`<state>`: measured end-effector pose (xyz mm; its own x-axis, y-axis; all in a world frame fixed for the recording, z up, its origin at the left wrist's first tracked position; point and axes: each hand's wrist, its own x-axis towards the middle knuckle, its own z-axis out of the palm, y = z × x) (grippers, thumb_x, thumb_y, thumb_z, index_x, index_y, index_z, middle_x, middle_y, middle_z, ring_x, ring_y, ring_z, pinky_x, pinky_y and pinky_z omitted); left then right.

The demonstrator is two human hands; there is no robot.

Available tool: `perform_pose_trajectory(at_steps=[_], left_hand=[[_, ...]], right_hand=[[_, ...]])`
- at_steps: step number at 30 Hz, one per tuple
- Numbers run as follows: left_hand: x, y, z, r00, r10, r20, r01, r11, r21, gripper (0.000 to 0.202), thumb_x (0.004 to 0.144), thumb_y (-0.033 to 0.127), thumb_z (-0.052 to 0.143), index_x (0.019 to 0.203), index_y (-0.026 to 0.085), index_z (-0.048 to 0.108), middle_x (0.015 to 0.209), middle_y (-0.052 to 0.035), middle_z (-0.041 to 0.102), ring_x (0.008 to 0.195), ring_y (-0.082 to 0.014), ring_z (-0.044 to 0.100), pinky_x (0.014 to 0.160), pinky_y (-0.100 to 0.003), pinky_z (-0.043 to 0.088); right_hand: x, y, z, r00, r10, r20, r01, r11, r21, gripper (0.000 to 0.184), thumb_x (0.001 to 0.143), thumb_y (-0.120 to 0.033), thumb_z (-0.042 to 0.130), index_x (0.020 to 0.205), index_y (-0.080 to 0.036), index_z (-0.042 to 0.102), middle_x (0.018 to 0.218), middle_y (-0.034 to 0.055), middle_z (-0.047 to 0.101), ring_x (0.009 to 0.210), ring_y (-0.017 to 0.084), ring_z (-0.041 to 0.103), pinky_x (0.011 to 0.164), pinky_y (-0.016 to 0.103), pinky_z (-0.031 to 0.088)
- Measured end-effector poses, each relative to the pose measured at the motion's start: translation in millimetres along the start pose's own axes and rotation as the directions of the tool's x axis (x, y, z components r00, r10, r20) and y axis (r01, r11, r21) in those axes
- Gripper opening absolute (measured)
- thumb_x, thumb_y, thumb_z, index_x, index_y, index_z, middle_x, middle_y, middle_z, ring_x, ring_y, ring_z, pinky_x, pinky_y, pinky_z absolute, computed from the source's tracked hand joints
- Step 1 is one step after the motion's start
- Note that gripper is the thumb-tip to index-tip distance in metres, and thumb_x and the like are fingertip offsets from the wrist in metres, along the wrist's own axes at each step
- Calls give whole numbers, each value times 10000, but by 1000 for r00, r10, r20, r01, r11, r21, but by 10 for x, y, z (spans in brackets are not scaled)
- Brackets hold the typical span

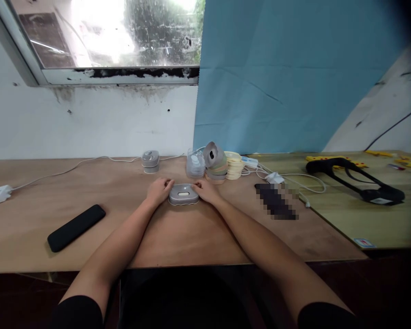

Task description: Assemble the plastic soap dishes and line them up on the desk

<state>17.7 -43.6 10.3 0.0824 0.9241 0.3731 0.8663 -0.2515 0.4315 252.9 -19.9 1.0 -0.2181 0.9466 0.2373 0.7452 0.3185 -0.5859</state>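
Note:
A grey rounded oblong plastic casing (pixel 184 199) lies flat on the brown-covered table in front of me. It has a shallow recess with a pale oval in the middle, and a thin wavy edge shows along its base. My left hand (pixel 160 189) is at its far left corner, fingers curled and thumb against the edge. At the opposite corner, my right hand (pixel 207 191) pinches the rim with bent fingers. Both forearms rest low over the table. The undersides of the fingers are hidden.
Behind stand a small grey device (pixel 150 161), clear plastic shells (pixel 195 163), stacked grey cups (pixel 216 165) and cream rings (pixel 234 165). A black phone (pixel 76 227) lies left. White cables, a pixelated dark object (pixel 276 202) and a black frame (pixel 359 180) lie right.

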Motion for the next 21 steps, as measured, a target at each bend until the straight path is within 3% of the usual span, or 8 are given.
perform_pose_trajectory(at_steps=[4, 7, 10, 12, 16, 21], left_hand=[[223, 277, 31, 984, 93, -149, -86, 995, 53, 418, 898, 446, 491, 1199, 193, 633, 1183, -130, 633, 1069, -265, 595, 915, -349, 450], [435, 533, 82, 979, 172, -110, -162, 982, 99, 516, 878, 430, 535, 1346, 213, 510, 1333, -161, 528, 1146, -304, 556, 957, -396, 424], [631, 711, 143, 985, 169, -35, -164, 979, 121, 580, 876, 412, 540, 1416, 237, 421, 1432, -183, 422, 1138, -333, 563, 919, -421, 437], [732, 767, 178, 986, 164, -4, -163, 979, 120, 560, 883, 391, 527, 1409, 225, 432, 1415, -189, 441, 1112, -337, 577, 897, -425, 444], [840, 799, 201, 993, 114, -2, -114, 989, 99, 375, 903, 335, 494, 1241, 200, 587, 1218, -143, 624, 1060, -309, 601, 910, -423, 425], [862, 841, 177, 993, 95, -72, -88, 993, 84, 267, 914, 338, 498, 1100, 214, 646, 1074, -103, 698, 1015, -292, 619, 928, -442, 384]], right_hand=[[-16, -31, -42, 996, -26, -88, 29, 999, 24, 317, 879, -461, 534, 971, -207, 700, 875, 46, 722, 769, 170, 644, 640, 244, 424], [-25, -24, -83, 972, -31, -233, 33, 999, 6, 338, 877, -452, 525, 1068, -217, 674, 796, 30, 704, 719, 172, 629, 662, 262, 436], [-31, -5, -116, 934, -31, -357, 45, 998, 32, 375, 876, -442, 505, 1141, -214, 641, 748, 14, 681, 687, 173, 613, 675, 272, 448], [-34, 2, -130, 913, -52, -405, 78, 996, 47, 371, 873, -429, 498, 1138, -211, 639, 720, 5, 663, 678, 173, 604, 689, 275, 453], [-42, -3, -146, 895, -76, -439, 108, 993, 48, 380, 866, -411, 486, 1149, -200, 630, 675, -1, 635, 656, 174, 586, 684, 277, 450], [-49, -16, -161, 879, -80, -469, 117, 992, 51, 542, 861, -369, 486, 1372, -187, 468, 683, -7, 633, 647, 172, 572, 680, 278, 448]])
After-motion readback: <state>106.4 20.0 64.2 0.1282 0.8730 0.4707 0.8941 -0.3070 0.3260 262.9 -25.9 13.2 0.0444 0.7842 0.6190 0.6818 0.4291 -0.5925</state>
